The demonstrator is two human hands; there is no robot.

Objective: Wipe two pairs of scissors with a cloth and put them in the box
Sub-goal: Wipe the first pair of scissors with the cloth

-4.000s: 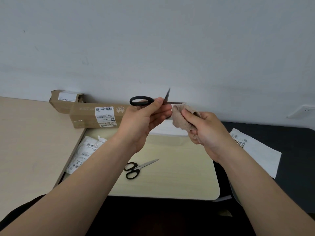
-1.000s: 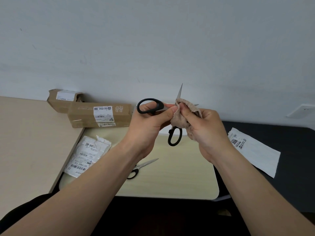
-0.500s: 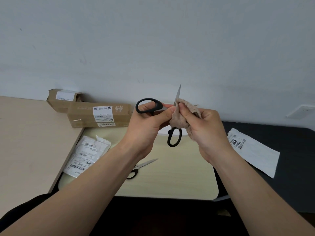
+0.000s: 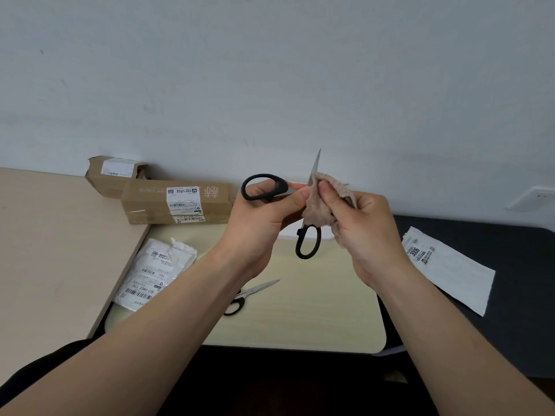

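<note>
My left hand (image 4: 264,217) holds black-handled scissors (image 4: 262,187) in the air by the upper handle, blades spread wide. One blade points up, the other handle loop hangs below. My right hand (image 4: 360,229) pinches a beige cloth (image 4: 326,205) around the blades near the pivot. A second pair of scissors (image 4: 255,291) lies on the pale board (image 4: 315,310), partly hidden by my left forearm. A long cardboard box (image 4: 177,201) lies against the wall, shut as far as I can see.
A smaller torn cardboard box (image 4: 115,172) sits behind the long one. A crumpled white mailer (image 4: 153,274) lies left on the board, another white mailer (image 4: 444,265) on the black surface at right. A wooden desk (image 4: 45,250) extends left.
Four seconds ago the cloth wiped the tip of the nearly level blade. Now the scissors are spread wide, one blade upright, and the cloth sits at the pivot. Little moved in the last second.
</note>
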